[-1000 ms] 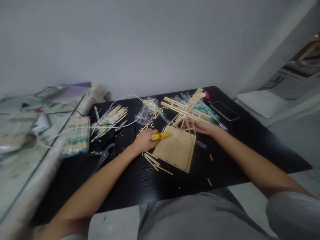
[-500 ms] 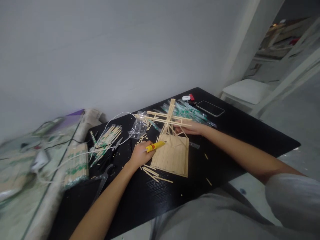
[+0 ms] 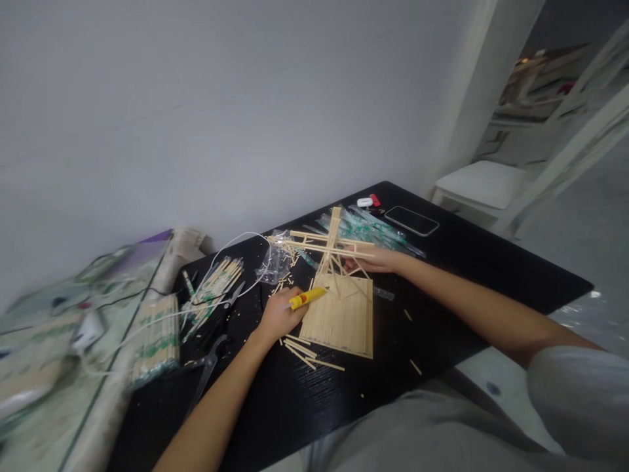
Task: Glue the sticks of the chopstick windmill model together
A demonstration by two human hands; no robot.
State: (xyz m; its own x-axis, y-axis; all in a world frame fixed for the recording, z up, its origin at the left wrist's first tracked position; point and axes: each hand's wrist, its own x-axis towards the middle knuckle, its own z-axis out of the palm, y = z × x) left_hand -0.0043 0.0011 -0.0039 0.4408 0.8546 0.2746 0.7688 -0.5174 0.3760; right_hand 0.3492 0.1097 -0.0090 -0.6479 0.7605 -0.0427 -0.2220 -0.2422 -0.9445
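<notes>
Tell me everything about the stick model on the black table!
The stick model is pale tan and looks wooden. Its flat base, thin sticks side by side, appears to rest on the black table. Slanted sticks rise from the base's far part to a big cross. The right hand is behind the cross, any grip hidden. The left hand holds a yellow tool over the base; I can't tell if it touches.

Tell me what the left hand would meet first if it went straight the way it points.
Probably the slanting wooden struts, with the yellow pen-like tool that the left hand holds leading the way. Depth is unclear, though: the tool overlaps the flat stick panel in view and may touch it first.
</notes>
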